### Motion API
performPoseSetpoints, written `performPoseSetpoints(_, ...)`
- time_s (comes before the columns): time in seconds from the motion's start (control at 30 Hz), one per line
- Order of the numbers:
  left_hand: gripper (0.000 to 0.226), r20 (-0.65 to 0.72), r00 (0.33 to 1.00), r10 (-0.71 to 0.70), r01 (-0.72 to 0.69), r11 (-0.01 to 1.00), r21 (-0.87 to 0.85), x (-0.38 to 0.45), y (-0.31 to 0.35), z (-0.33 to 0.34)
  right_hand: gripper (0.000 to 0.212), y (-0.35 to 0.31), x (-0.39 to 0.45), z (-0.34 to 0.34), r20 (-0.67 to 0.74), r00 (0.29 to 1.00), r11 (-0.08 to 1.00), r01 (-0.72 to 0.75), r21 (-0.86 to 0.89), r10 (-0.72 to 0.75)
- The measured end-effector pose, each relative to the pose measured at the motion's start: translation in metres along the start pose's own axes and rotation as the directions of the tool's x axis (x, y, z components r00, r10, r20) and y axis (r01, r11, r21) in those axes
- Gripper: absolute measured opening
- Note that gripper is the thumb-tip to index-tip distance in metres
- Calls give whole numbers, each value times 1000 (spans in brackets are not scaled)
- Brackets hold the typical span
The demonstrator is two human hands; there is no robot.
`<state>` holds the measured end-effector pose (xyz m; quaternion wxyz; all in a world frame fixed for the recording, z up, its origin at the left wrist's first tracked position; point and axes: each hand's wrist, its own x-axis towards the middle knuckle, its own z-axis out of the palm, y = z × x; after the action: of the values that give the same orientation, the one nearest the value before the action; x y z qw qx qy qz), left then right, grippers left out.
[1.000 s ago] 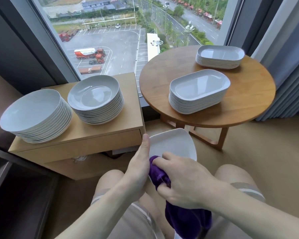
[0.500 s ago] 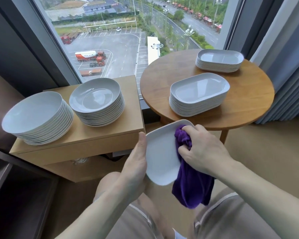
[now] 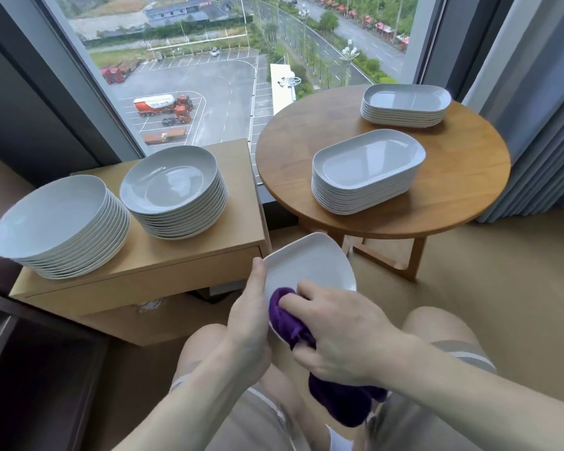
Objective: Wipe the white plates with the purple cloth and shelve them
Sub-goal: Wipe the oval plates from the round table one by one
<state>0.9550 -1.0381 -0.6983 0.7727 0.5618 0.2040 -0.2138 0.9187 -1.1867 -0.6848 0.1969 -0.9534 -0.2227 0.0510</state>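
Observation:
A white plate (image 3: 310, 262) is held tilted above my knees, in front of the cabinet. My left hand (image 3: 249, 323) grips its left edge, thumb up along the rim. My right hand (image 3: 342, 333) holds the bunched purple cloth (image 3: 288, 315) against the plate's lower part; the rest of the cloth hangs down below my wrist. The plate's near edge is hidden behind my hands.
Two stacks of round white plates (image 3: 59, 222) (image 3: 176, 193) stand on a low wooden cabinet (image 3: 189, 258) at the left. Two stacks of oblong white plates (image 3: 365, 170) (image 3: 406, 104) sit on a round wooden table (image 3: 463, 177). A window lies behind, a curtain (image 3: 541, 125) at the right.
My right hand has drawn the cloth from the plate's upper right down to its lower part. The plate has tipped back and sits lower.

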Motion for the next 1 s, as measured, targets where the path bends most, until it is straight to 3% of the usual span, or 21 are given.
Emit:
performPoseSetpoints(0.23, 58, 53, 997, -60, 58, 997, 46, -13, -16, 15, 34, 5, 2, 2, -113, 990, 997, -79, 25, 81)
performPoseSetpoints(0.47, 61, 101, 995, 24, -31, 997, 66, -13, -15, 18, 31, 27, 11, -4, -165, 952, 966, -256, 36, 258)
performPoseSetpoints(0.7, 53, 192, 966, 171, -199, 970, 139, -26, -8, 12, 22, 75, 17, -19, -71, 862, 863, -504, -24, 501)
performPoseSetpoints(0.87, 58, 91, 970, 227, -232, 972, 48, -15, 11, 2, 19, 60, 19, -15, 12, 890, 890, -455, -33, 456)
performPoseSetpoints(1.0, 58, -16, 973, 231, -230, 973, 29, -10, 14, 1, 18, 30, 14, -14, 65, 950, 952, -306, 3, 305)
